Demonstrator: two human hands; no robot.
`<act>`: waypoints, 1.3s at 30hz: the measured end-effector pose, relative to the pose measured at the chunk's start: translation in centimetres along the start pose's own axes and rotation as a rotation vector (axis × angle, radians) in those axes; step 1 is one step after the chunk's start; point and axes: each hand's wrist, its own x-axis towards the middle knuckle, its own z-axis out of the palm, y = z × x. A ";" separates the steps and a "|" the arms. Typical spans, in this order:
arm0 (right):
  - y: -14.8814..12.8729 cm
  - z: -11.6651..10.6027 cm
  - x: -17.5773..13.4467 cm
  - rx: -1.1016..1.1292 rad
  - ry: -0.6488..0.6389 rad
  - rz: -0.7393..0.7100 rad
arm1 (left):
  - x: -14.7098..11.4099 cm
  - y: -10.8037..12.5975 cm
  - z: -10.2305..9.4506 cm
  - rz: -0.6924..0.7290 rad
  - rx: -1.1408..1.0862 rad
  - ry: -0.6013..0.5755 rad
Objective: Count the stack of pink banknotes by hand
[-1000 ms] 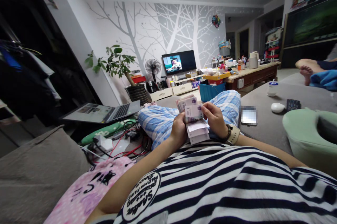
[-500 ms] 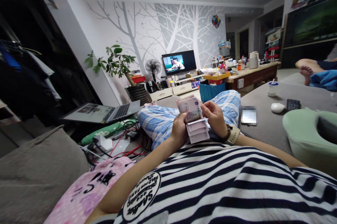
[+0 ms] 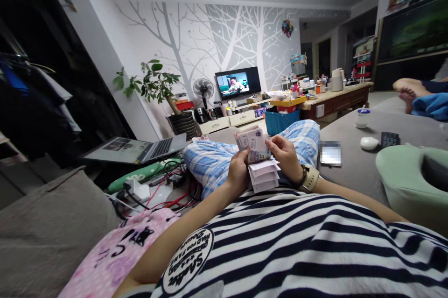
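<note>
In the head view, my left hand is wrapped round a stack of banknotes above my lap, its thumb pressed on the near side. A figure 5 is printed on the front note. Against the right edge of that stack, my right hand pinches a banknote between thumb and fingers. Several pale paper strips fan out below the stack, overlapping towards my striped shirt. Whether they are the notes' folded lower ends I cannot tell. Crossed legs in blue checked trousers lie beneath both hands.
On the left are an open laptop, tangled cables and a pink cloth. A pixelated device, white mouse, remote, lidded cup and green cushion lie right. Another person's foot is beyond.
The front of the stack shows differently: two overlapping notes with 5s are now visible. The right fingers have moved slightly left onto the note's edge. The left hand has stayed about where it was.
</note>
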 end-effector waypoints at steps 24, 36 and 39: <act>-0.9 0.0 -0.5 0.009 -0.004 -0.069 | 0.0 0.2 0.0 0.058 0.094 -0.004; -0.8 -0.1 -0.6 0.032 -0.038 -0.068 | 0.5 -0.1 -0.5 0.052 0.076 -0.045; -0.9 -0.2 -0.6 0.022 -0.032 -0.081 | 0.7 -0.3 -0.6 0.051 0.070 -0.050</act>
